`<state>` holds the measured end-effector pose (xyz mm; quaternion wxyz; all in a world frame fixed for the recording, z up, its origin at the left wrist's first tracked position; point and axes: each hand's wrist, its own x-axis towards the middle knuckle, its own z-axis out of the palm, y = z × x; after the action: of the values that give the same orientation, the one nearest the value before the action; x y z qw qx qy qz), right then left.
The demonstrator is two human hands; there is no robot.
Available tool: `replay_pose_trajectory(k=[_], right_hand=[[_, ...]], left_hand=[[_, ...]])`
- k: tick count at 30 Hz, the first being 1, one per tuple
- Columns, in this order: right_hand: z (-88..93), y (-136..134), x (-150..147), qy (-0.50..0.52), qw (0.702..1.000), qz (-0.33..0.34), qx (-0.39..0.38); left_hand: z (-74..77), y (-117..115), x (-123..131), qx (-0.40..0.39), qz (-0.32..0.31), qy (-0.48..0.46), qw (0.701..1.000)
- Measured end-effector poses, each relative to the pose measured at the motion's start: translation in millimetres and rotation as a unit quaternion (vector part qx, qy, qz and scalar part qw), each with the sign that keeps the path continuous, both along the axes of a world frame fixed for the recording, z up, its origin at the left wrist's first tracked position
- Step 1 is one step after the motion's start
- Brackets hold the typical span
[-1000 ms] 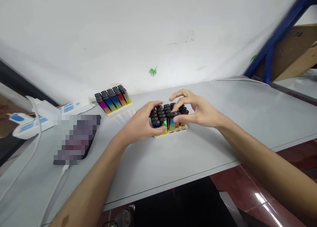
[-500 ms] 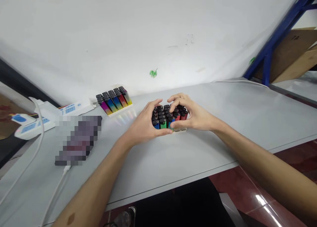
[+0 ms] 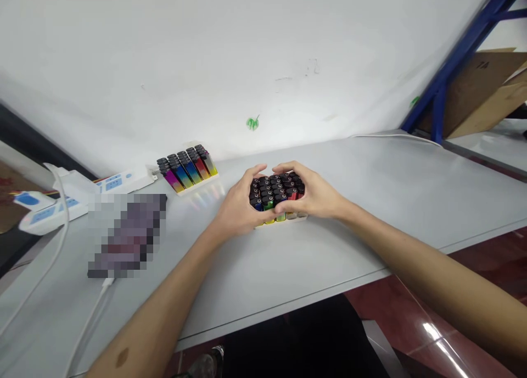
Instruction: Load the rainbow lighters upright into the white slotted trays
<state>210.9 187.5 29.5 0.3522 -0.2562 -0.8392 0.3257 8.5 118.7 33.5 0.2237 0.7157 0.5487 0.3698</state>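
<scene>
A block of colourful lighters (image 3: 268, 202) with black tops stands upright in a pale tray (image 3: 302, 217) on the grey table. My left hand (image 3: 239, 205) curves around its left side, thumb along the front and fingers behind. From the right, my right hand (image 3: 315, 194) wraps the same block, its thumb pressed across the front near the left thumb. Both hands are closed on the lighters, and part of the right-side ones is hidden behind the right hand.
Another tray of lighters (image 3: 190, 172) stands back left near the wall. Further left lie a white power strip (image 3: 123, 181) and a blurred-out dark device (image 3: 132, 232) with a white cable (image 3: 93, 317). A blue metal frame (image 3: 438, 103) and cardboard (image 3: 477, 92) are at right.
My right hand has closed in around the block; its raised index finger now lies along the back edge and its thumb has shifted left. My left hand stays around the left side.
</scene>
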Motion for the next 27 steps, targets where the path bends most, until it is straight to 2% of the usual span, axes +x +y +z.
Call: replay_pose_trajectory(k=[7, 12, 16, 19, 22, 27], right_hand=[[-1.5, 2, -2, 0.006, 1.000, -0.022, -0.011], [-8.3, 6, 1, 0.047, 0.998, 0.002, -0.034], [-17.5, 14, 8, 0.035, 0.989, 0.058, -0.130], [-23.2, 17, 11, -0.001, 0.973, 0.104, -0.207], [-23.4, 17, 11, 0.004, 0.975, 0.094, -0.201], [-15.9, 12, 8, -0.015, 0.981, 0.060, -0.184]], left_hand=[[-0.2, 2, 0, -0.003, 0.015, 0.010, 1.000], [-3.5, 2, -5, -0.002, -0.002, -0.002, 1.000], [-7.1, 1, -15, -0.041, -0.036, -0.067, 0.996], [-8.6, 0, -17, -0.101, -0.042, -0.068, 0.992], [-9.1, -1, -13, -0.097, -0.041, -0.037, 0.994], [-7.8, -2, -5, -0.072, -0.021, -0.039, 0.996]])
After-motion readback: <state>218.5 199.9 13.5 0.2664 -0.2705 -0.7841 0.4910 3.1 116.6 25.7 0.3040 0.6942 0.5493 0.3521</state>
